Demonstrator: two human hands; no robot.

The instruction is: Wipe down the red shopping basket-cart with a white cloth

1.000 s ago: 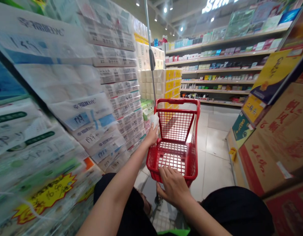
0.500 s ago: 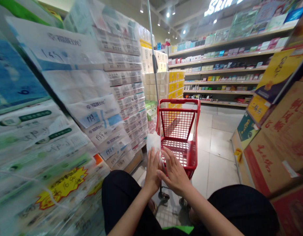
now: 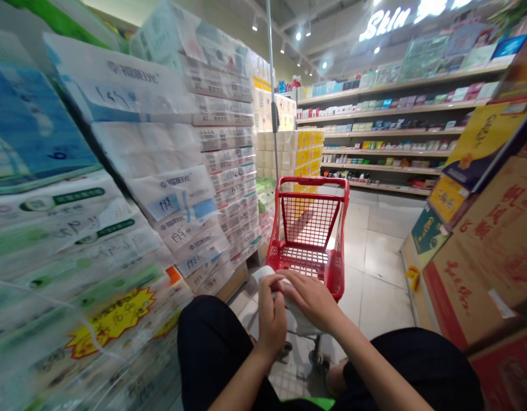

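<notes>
Both of my hands meet close to my lap on a white wipe or cloth (image 3: 263, 275). My left hand (image 3: 270, 313) is curled around its left side. My right hand (image 3: 311, 299) lies over it from the right, fingers bent, hiding most of it. Just beyond my hands stands a small red shopping cart (image 3: 311, 233) with a mesh basket that looks empty. My knees in black trousers show at the bottom.
Stacked packs of toilet paper (image 3: 169, 171) with price tags wall the left side. Cardboard boxes (image 3: 486, 251) and signs line the right. Shelves of toiletries (image 3: 387, 114) run across the back. A metal pole (image 3: 272, 91) rises behind the cart. Tiled floor (image 3: 374, 268) runs between.
My left hand came back from the cart's left rim with the white wipe, and my right hand left the cart's near edge. Both now meet on the wipe, nearer my lap.
</notes>
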